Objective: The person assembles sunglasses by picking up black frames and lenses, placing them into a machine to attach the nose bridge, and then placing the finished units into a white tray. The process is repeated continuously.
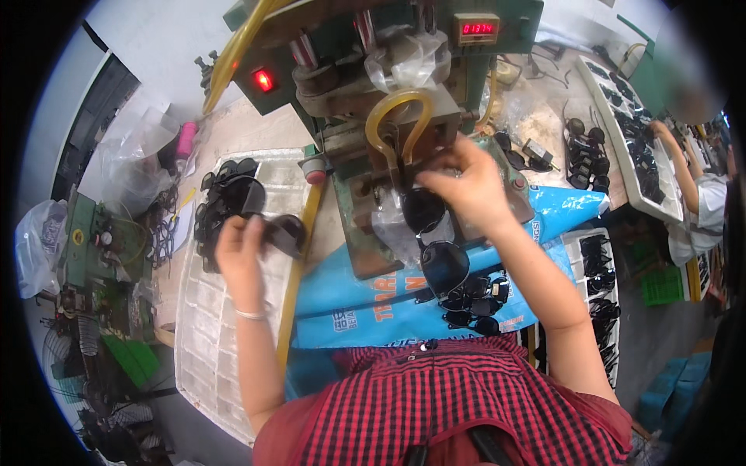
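Black sunglasses (pixel 444 268) below the press (pixel 444 113) likely need steadying: right hand (pixel 475 190) fingers bent nearby, grip unclear; left hand (pixel 239 252) fingers pinching another pair (pixel 286 235) above the tray (pixel 210 334).

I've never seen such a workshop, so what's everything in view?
Machines: two, green, top centre and far left
Display: one, red-lit, machine's upper right
Hose loop: one, yellow, machine front
Trays: at least three, white, left and right
Sheet: one, blue, below machine
Sunglasses: many, black, mostly on trays and sheet
Spool: one, pink, upper left
Plastic bags: several, clear, left and machine top
Co-worker: one, pale clothing, far right
Checked garment: one, red-black, bottom centre
Left hand: one, bare, holding sunglasses, left tray
Right hand: one, bare, machine front
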Tool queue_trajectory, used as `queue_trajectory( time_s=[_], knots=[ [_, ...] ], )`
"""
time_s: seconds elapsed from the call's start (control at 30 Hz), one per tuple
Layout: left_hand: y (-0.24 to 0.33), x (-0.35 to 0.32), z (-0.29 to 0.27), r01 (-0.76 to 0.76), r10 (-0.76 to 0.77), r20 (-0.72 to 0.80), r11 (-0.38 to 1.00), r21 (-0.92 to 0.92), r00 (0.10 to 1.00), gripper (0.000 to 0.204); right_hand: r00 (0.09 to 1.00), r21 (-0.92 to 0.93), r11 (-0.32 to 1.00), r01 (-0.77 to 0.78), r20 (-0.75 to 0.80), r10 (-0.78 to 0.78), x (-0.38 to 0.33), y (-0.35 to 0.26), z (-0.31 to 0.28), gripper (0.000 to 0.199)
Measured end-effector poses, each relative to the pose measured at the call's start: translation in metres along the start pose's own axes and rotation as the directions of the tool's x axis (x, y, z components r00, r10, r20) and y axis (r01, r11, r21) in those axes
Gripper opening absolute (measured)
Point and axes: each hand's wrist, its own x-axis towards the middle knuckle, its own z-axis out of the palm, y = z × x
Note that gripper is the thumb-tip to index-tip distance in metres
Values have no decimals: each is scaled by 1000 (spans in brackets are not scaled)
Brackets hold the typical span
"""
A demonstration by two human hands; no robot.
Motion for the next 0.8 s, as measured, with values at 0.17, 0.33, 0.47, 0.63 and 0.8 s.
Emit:
queue_trajectory(
  time_s=[0.17, 0.33, 0.47, 0.63, 0.8],
  knots=[
    [35, -29, 43, -130, 166, 44, 889, -438, 985, 20, 999, 68, 996, -52, 8, 52, -9, -7, 15, 48],
    [85, -8, 83, -424, 445, -1, 854, -302, 896, 16, 983, 376, 909, -182, 86, 161, -16, -23, 25, 44],
    [88, -5, 77, -289, 337, 54, 870, -399, 940, 15, 992, 442, 889, -119, 14, 126, -24, -27, 36, 42],
    [86, -66, 68, 92, 107, 451, 913, -397, 886, 19, 994, -218, 970, 107, 11, -108, -34, -3, -21, 36],
    [56, -79, 111, 706, -330, 796, 688, -166, 508, 21, 963, -908, 414, 68, -49, -265, -20, 84, -54, 23]
  ],
)
